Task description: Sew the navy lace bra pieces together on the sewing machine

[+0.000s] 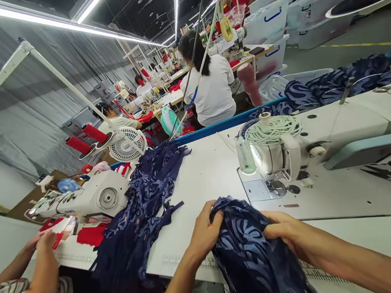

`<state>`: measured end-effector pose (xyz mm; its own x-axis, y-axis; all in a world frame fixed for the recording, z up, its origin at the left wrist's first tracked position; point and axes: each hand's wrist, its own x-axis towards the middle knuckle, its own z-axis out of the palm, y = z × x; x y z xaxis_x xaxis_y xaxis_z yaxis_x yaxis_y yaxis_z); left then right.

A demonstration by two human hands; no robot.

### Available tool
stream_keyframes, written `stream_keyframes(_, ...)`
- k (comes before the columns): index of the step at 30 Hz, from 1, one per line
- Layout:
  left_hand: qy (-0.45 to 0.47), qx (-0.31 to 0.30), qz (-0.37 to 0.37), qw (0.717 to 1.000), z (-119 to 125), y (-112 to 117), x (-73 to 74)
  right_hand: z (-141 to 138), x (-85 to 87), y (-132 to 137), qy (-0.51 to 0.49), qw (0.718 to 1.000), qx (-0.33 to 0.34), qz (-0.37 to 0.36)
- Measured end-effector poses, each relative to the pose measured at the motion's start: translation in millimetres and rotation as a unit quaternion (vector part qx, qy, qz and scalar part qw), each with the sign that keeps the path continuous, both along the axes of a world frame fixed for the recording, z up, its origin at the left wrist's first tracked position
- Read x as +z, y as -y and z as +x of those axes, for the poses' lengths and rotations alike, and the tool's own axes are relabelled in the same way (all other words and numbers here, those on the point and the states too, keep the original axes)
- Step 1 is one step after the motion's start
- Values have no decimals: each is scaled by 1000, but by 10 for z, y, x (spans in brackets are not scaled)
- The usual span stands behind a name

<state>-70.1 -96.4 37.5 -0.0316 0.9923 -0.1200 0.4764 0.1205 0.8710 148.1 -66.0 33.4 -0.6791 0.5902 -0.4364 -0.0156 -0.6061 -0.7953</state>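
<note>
Both my hands grip a bunched piece of navy blue patterned fabric (250, 251) at the near edge of the white sewing table (207, 174). My left hand (204, 231) is closed on the fabric's upper left edge. My right hand (286, 236) is closed on its right side. A white sewing machine (327, 144) stands just beyond, its needle area (278, 183) a short way past my hands.
A long pile of the same navy fabric (146, 207) lies to the left on the table. A co-worker's hands (43, 242) work red pieces at another machine (89, 199) on the left. More navy fabric (336, 81) lies behind my machine. Other people sit farther back.
</note>
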Motion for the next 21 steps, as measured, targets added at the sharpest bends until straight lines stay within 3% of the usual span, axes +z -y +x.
stream_keyframes(7,101,54,-30,993,80,-132,76,-22,103,18,-5,999,29,40)
stream_keyframes(14,241,70,-119,961,51,-321,62,-4,126,20,41,988,-6,146)
stream_keyframes(17,279,70,-128,949,3,-200,200,22,101,22,72,982,-46,168)
stream_keyframes(21,225,43,-123,966,-9,109,350,35,129,42,95,977,-95,168)
